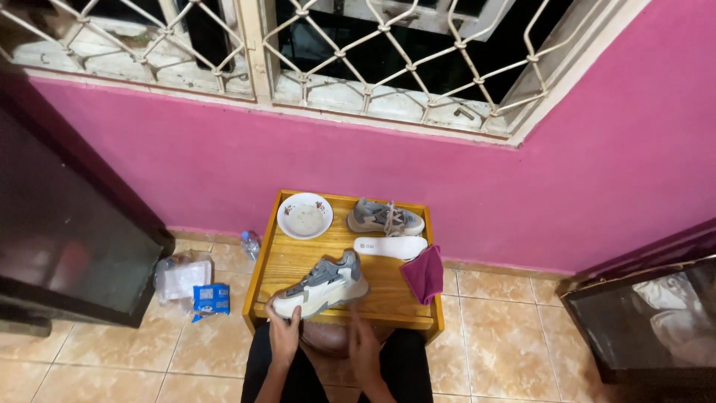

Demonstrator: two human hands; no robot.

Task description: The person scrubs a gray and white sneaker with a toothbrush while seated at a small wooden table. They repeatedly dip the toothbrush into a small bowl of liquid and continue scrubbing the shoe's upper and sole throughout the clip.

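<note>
Grey and cream sneaker [322,285] at the near edge of the small wooden tabletop [287,257], toe toward 8 o'clock. Left hand [283,336] at the toe of this sneaker, fingers curled around it. Right hand [364,347] just below the tabletop edge at 6 o'clock, fingers loosely extended, holding nothing, close to the heel but apart from it. Second sneaker [385,218] at 1 o'clock on the tabletop, white insole [390,247] just in front of it. White bowl [304,215] at 11 o'clock. Magenta cloth [424,273] over the edge at 3 o'clock. Plastic bottle [250,244] and blue packet [212,298] on the floor at 9 o'clock.
</note>
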